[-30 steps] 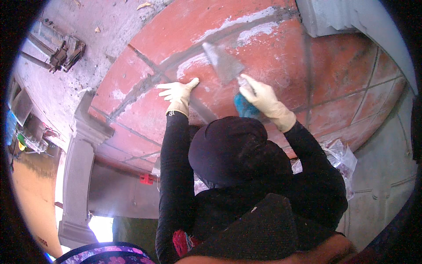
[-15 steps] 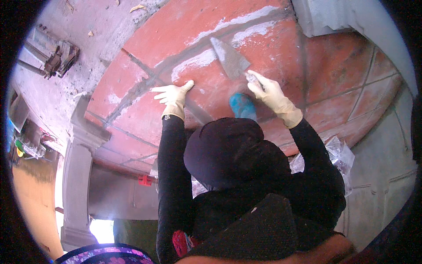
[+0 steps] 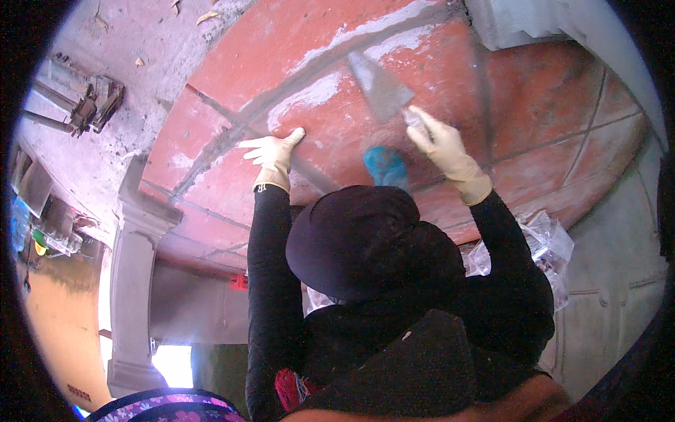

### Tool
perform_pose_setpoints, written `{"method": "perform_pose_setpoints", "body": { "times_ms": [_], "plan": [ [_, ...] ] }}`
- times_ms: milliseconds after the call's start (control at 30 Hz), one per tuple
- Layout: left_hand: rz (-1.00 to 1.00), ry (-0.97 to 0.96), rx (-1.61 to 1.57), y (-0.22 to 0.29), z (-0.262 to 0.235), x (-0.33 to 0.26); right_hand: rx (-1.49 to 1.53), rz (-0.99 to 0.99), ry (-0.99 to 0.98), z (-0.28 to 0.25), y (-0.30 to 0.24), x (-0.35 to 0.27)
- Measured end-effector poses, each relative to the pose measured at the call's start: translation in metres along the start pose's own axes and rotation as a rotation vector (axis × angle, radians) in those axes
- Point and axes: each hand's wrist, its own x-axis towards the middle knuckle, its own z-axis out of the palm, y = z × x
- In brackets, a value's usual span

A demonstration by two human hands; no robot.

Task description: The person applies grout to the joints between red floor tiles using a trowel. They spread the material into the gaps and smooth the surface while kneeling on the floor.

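My left hand (image 3: 273, 156), in a cream rubber glove, lies with its fingers spread on the red tiled floor (image 3: 337, 130). In my right hand (image 3: 448, 156), gloved alike, is the handle of a pointed trowel (image 3: 381, 90). Its grey triangular blade points away and to the left, over a tile beside a whitish smear. Whether the blade touches the tile I cannot tell. My fingers hide most of the handle. Between my hands, nearer to me, shows a blue shoe or foot covering (image 3: 385, 167).
At the far left a rusty metal piece (image 3: 91, 102) lies on rough grey ground. A grey pillar (image 3: 135, 281) rises at left. Crumpled clear plastic (image 3: 548, 246) sits beyond my right arm. A pale stepped block (image 3: 520, 24) borders the tiles at the far right.
The trowel and my right hand have shifted a little to the right. My left hand stays spread on the tile, while the whole view has moved slightly.
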Motion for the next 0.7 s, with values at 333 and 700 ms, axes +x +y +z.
{"method": "perform_pose_setpoints", "body": {
  "times_ms": [333, 700],
  "plan": [
    [0.008, 0.011, 0.018, -0.004, 0.003, 0.005, 0.012, -0.007, -0.121, 0.048, -0.042, 0.005],
    [0.007, 0.030, -0.003, -0.002, 0.002, 0.000, 0.085, -0.031, -0.011, 0.011, -0.021, 0.004]
  ]
}}
